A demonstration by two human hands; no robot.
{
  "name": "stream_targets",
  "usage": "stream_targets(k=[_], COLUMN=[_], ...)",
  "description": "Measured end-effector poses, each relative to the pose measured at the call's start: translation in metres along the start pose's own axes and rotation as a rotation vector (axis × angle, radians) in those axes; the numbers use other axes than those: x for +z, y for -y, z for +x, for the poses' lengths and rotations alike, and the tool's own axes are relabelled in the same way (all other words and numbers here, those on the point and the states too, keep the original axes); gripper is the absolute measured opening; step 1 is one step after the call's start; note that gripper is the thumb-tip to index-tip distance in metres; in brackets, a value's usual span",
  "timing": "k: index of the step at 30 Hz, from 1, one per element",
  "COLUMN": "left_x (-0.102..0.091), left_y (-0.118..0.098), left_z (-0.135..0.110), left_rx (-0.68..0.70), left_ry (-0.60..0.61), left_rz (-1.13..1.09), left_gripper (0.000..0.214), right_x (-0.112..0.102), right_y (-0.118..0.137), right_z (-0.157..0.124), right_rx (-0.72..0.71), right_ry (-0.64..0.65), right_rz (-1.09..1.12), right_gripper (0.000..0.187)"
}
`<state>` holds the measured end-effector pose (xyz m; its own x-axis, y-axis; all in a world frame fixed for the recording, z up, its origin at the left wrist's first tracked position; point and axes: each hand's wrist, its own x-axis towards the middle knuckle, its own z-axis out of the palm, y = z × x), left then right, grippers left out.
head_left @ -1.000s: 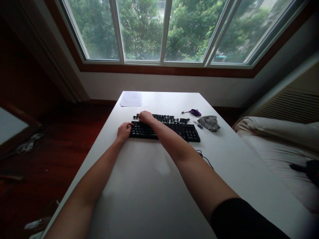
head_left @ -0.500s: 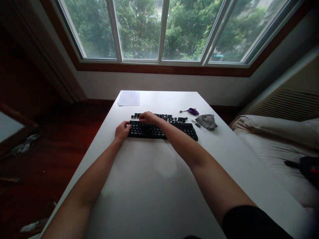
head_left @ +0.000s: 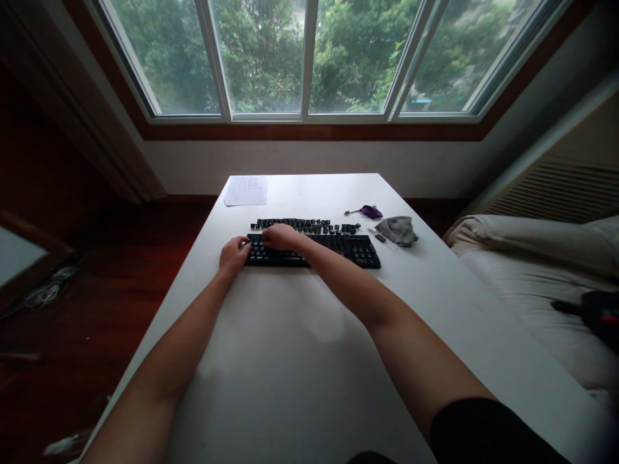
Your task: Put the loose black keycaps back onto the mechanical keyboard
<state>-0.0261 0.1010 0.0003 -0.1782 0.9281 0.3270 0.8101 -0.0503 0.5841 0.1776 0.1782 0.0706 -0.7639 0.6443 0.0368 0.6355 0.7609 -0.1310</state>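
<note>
A black keyboard lies across the far half of the white table. A row of loose black keycaps sits just behind it. My left hand grips the keyboard's left end, fingers curled over the edge. My right hand rests over the keyboard's left part, fingers bent down and pinched onto the keys; whatever they hold is too small to make out.
A sheet of paper lies at the table's far left corner. A purple tool, a grey cloth and a small clear item sit right of the keyboard. A bed stands at the right, windows behind.
My right hand has come back from the keycap row onto the keyboard's left part. The left hand has stayed at the keyboard's end. The view has tilted slightly.
</note>
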Motion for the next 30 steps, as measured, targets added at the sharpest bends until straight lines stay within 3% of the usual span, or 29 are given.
stream_targets(k=[4,8,12,17,20,22,25,30], left_x=[0.001,0.001,0.001,0.001,0.000,-0.001,0.000,0.001], left_y=[0.000,-0.001,0.000,0.000,-0.002,-0.003,-0.003,-0.001], left_z=[0.001,0.001,0.001,0.001,0.001,0.000,0.000,0.001], left_rx=[0.016,0.017,0.022,0.019,0.019,0.017,0.019,0.037], left_ry=[0.000,0.005,0.006,0.009,0.015,0.023,0.034,0.021], left_rz=[0.014,0.013,0.006,0.000,0.002,0.007,0.013,0.010], left_gripper=[0.026,0.026,0.025,0.025,0.026,0.026,0.026,0.026], right_x=[-0.001,0.000,0.003,0.013,0.021,0.027,0.037,0.040], right_y=[0.005,-0.003,-0.010,0.010,0.030,0.039,0.045,0.041], right_z=[-0.001,0.001,0.010,0.031,0.039,0.040,0.039,0.041], right_rx=[0.016,0.032,0.150,0.166,0.138,0.118,0.157,0.216], right_ry=[0.015,0.016,-0.161,-0.394,-0.411,-0.392,-0.364,-0.399], right_rz=[-0.051,0.041,0.240,0.863,1.291,1.434,1.452,1.234], right_gripper=[0.022,0.021,0.016,0.029,0.028,0.029,0.028,0.027])
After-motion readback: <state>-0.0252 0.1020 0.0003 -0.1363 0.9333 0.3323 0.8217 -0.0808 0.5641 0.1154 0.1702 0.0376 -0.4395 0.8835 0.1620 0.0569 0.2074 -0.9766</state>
